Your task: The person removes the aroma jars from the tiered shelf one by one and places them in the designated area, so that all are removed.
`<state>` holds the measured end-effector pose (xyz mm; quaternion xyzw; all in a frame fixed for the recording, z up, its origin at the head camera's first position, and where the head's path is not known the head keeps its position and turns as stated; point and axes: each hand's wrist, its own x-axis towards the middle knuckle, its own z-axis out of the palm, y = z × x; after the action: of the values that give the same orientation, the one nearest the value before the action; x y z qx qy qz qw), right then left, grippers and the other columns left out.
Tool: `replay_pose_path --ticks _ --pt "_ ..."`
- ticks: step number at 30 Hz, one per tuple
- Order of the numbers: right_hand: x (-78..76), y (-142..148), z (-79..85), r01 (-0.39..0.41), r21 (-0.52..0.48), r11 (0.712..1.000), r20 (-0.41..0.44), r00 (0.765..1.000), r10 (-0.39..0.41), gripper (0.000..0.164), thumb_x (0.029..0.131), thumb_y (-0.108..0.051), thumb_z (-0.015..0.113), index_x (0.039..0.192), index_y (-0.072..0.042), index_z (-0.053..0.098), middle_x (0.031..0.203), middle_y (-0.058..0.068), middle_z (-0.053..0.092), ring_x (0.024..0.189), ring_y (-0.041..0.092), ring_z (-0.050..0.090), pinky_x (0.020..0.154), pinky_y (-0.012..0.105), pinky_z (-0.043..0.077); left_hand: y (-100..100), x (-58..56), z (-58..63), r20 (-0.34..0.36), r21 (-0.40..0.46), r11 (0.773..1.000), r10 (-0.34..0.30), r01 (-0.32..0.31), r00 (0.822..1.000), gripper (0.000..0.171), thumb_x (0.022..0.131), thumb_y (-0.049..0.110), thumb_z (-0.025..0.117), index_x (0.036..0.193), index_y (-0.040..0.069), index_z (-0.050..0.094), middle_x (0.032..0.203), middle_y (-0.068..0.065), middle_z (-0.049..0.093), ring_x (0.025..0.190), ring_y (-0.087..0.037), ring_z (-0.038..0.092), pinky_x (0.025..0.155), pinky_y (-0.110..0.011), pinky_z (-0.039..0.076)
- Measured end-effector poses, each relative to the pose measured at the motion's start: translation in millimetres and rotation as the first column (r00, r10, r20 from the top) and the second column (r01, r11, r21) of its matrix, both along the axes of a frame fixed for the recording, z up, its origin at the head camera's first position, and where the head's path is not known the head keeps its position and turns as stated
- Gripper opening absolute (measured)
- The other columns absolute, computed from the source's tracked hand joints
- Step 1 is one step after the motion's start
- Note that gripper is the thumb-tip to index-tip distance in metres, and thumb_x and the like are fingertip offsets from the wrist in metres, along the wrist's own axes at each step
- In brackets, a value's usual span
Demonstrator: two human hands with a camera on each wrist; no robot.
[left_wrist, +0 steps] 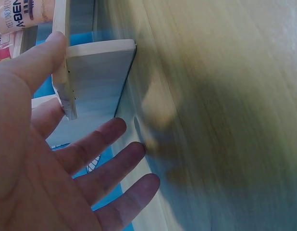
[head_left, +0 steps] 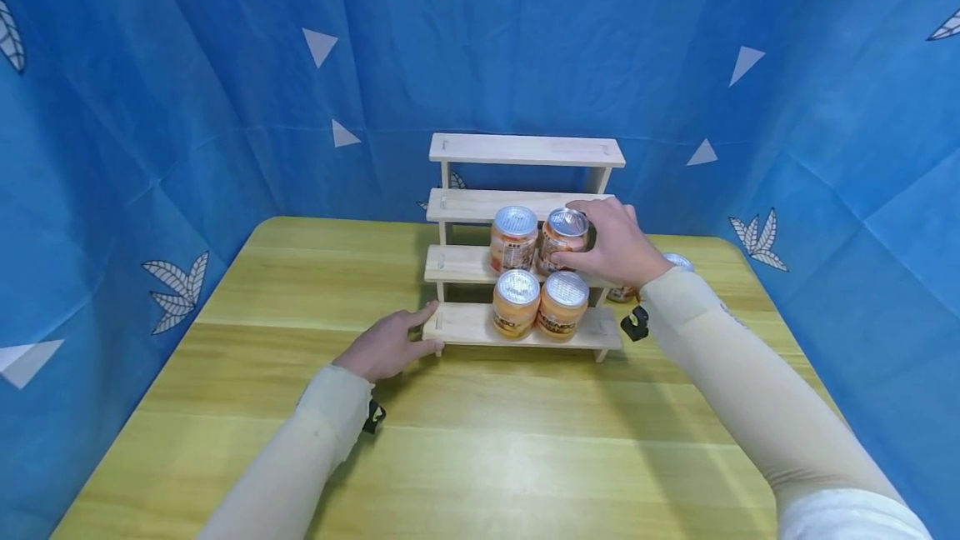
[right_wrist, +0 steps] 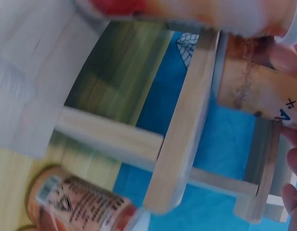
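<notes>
My right hand (head_left: 618, 244) grips an orange-labelled can (head_left: 558, 248) with a silver lid, fingers and thumb on opposite sides. This can (right_wrist: 259, 91) sits right at the second step of a wooden stepped shelf (head_left: 465, 263), beside a similar can (head_left: 514, 244). On the lowest step, two more such cans stand side by side, a left can (head_left: 516, 307) and a right can (head_left: 562, 307). My left hand (head_left: 390, 346) pinches the left end of that lowest step (left_wrist: 62, 82) between thumb and index finger; its other fingers (left_wrist: 112, 175) spread out below.
More cans stand on the table right of the shelf, partly behind my right wrist; one can (right_wrist: 81, 199) shows in the right wrist view. The top step (head_left: 525, 149) rises at the back. A blue curtain (head_left: 525, 40) surrounds the yellow wooden table (head_left: 487, 440).
</notes>
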<state>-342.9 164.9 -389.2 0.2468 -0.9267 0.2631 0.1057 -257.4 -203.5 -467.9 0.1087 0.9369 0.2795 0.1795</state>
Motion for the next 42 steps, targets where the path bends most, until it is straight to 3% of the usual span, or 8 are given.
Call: replay_pose_path --ticks 4,10,17,26,42 --pt "0.8 -1.9 -0.1 0.022 -0.045 0.999 0.019 1.0 -0.021 0.068 0.074 -0.05 0.088 0.124 -0.01 0.063 0.115 0.004 0.067 0.112 0.026 0.045 0.087 0.044 0.029 0.5 -1.0 -0.6 0.003 0.0 1.0 0.001 -0.001 1.0 0.081 0.095 0.058 0.062 0.161 0.032 0.022 0.157 -0.024 0.036 0.142 -0.038 0.039 0.114 -0.055 0.035" --pt "4.5 -0.7 -1.7 0.051 -0.071 0.996 0.021 0.999 -0.05 0.072 0.073 -0.052 0.088 0.124 -0.007 0.062 0.115 0.007 0.066 0.111 0.028 0.045 0.091 0.047 0.03 -0.4 -2.1 -1.2 0.003 -0.002 1.0 -0.006 0.006 1.0 0.081 0.095 0.056 0.062 0.161 0.03 0.022 0.156 -0.025 0.036 0.142 -0.039 0.04 0.114 -0.055 0.035" --pt "8.0 0.9 1.8 0.045 -0.063 0.997 -0.043 0.998 -0.048 0.072 0.073 -0.052 0.088 0.124 -0.007 0.062 0.116 0.008 0.065 0.109 0.028 0.045 0.092 0.048 0.031 1.4 -2.8 0.6 0.024 0.004 1.0 -0.002 0.002 1.0 0.082 0.095 0.057 0.062 0.161 0.032 0.021 0.159 -0.025 0.032 0.143 -0.04 0.037 0.114 -0.056 0.034" --pt "10.8 8.3 3.7 0.081 -0.082 0.993 -0.052 0.995 -0.085 0.074 0.074 -0.052 0.087 0.127 -0.007 0.062 0.115 0.009 0.065 0.103 0.028 0.044 0.089 0.046 0.03 3.6 -1.7 -0.2 0.022 0.002 1.0 0.0 0.0 1.0 0.081 0.095 0.057 0.062 0.161 0.032 0.022 0.159 -0.024 0.033 0.142 -0.039 0.038 0.114 -0.056 0.034" --pt "17.0 29.0 9.5 0.147 -0.066 0.987 -0.016 0.989 -0.149 0.082 0.078 -0.054 0.083 0.138 -0.003 0.056 0.121 0.013 0.062 0.109 0.032 0.041 0.09 0.051 0.031 -1.0 2.1 1.7 0.029 0.022 1.0 0.008 -0.009 1.0 0.081 0.096 0.056 0.061 0.161 0.035 0.018 0.161 -0.023 0.029 0.145 -0.038 0.035 0.114 -0.057 0.033"
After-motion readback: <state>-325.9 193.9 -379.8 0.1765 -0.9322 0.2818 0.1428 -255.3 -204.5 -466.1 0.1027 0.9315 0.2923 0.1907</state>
